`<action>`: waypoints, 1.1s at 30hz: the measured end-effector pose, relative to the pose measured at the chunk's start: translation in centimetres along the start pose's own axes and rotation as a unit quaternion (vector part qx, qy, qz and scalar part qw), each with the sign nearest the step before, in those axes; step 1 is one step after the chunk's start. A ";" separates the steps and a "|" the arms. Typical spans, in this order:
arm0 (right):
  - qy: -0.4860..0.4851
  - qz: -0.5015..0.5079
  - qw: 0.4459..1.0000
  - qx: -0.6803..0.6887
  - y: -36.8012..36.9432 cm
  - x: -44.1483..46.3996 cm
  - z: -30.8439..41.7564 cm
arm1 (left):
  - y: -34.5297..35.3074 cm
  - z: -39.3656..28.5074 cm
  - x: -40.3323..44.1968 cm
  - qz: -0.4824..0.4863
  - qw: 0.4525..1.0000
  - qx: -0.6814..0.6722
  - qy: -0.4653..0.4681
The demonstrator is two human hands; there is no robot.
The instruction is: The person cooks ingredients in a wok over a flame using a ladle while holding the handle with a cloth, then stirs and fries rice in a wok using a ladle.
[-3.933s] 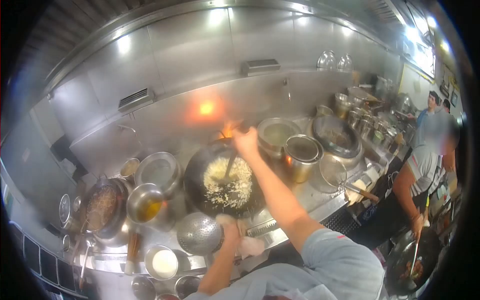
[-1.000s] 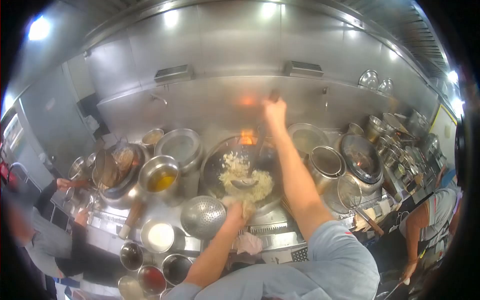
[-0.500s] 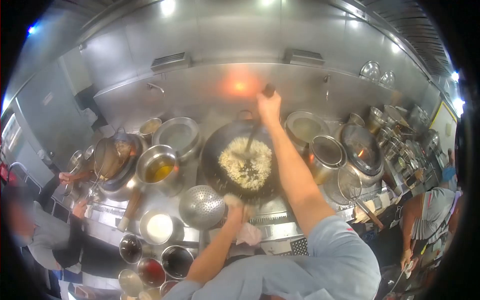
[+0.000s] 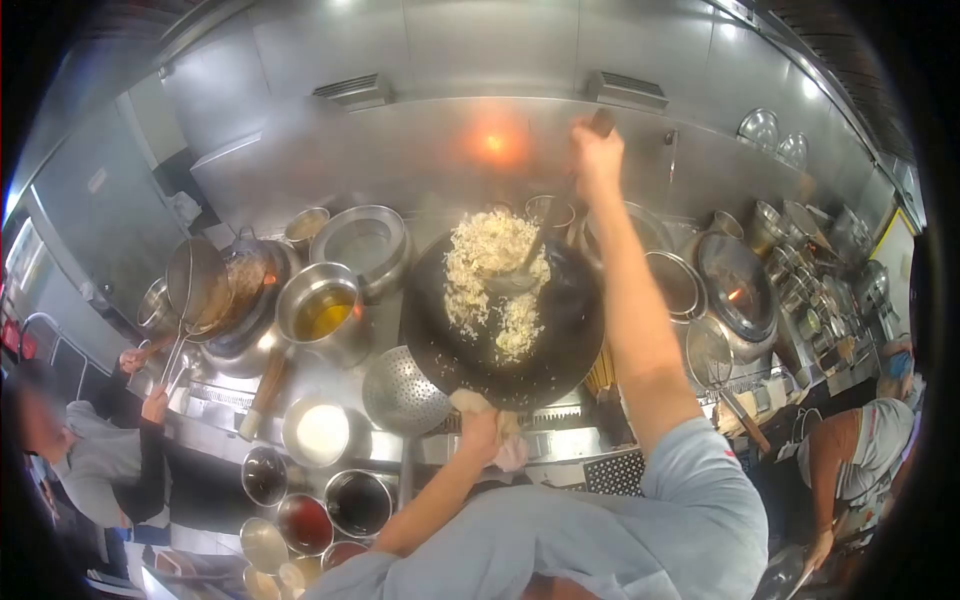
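A large dark wok (image 4: 562, 345) is in front of me, tilted, with a mass of fried rice (image 4: 492, 250) spread up its far side and a few grains scattered near the front. My left hand (image 4: 480, 432) is closed on a folded cloth (image 4: 512, 453) at the wok's near edge; the grip on the wok underneath is hidden. With my arm stretched out, my right hand (image 4: 598, 165) is wrapped around the handle of a ladle (image 4: 515, 280), whose bowl sits among the rice. A perforated strainer (image 4: 405, 393) lies just left of the wok.
Left are a pot of yellow oil (image 4: 322, 318), a bowl of white contents (image 4: 322, 432) and several sauce containers (image 4: 303, 525). A wide pot (image 4: 360, 248) stands behind. Another wok (image 4: 738, 275) and a mesh skimmer (image 4: 709, 352) are right. Co-workers (image 4: 95, 450) stand at both sides.
The wok has tipped and risen, throwing the rice toward its far side. My right hand and the ladle have moved slightly right and up. The view has shifted a little.
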State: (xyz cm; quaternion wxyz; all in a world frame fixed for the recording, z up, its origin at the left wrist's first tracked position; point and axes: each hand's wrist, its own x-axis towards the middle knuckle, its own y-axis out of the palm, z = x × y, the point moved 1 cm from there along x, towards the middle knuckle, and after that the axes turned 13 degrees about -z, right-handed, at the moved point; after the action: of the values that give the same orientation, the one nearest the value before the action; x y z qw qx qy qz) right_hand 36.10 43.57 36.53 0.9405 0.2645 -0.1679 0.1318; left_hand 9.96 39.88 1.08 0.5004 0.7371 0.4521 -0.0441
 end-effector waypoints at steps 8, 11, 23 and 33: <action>-0.210 -0.032 0.976 -0.047 -3.6 -3.1 -6.1 | 2.7 -5.3 8.4 -0.019 0.985 0.170 0.026; 0.071 0.018 0.996 -0.041 -2.0 -4.6 -6.4 | 3.1 -5.1 8.3 -0.021 0.985 0.172 0.027; 0.040 0.004 0.989 0.146 0.1 -5.2 -5.6 | 2.2 -5.4 7.9 -0.026 0.978 0.204 -0.026; -0.029 -0.175 0.983 0.041 -9.6 -1.0 -7.7 | -0.7 -3.8 12.0 -0.031 0.986 0.126 -0.106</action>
State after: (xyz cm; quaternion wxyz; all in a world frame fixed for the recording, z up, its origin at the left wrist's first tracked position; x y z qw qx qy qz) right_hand 40.33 39.65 25.62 0.9321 0.3320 -0.1404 -0.0361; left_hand 15.05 50.38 -3.75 0.4472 0.7712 0.4097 -0.1936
